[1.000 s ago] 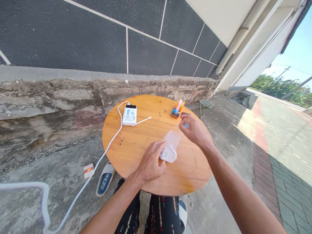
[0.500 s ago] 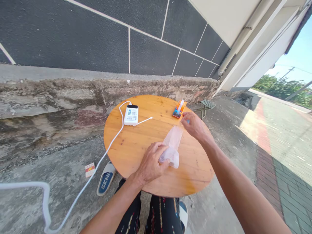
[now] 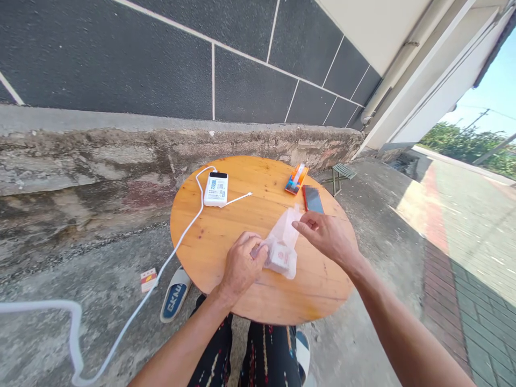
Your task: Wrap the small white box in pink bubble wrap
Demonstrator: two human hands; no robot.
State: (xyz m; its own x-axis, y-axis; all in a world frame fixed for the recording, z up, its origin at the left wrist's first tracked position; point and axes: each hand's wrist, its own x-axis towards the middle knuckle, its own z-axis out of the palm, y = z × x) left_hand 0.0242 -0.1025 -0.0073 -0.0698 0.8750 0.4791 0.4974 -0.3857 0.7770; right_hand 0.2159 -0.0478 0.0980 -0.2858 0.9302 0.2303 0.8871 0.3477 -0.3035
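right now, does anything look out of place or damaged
A small red, white and yellow packet lies on the concrete ground near a sandal, as if dropped. The wall's base looks worn and patchy, unlike the dark panels above. The translucent wrapping is crumpled; I see no clear tear.

Pale capitals on the blue insole of the slipper (image 3: 176, 296) seem to read "GKNU", though the last letters are uncertain. The white power bank (image 3: 215, 196) bears blue characters and smaller print, and the plastic-wrapped packet (image 3: 279, 256) faint reddish print, all illegible here.
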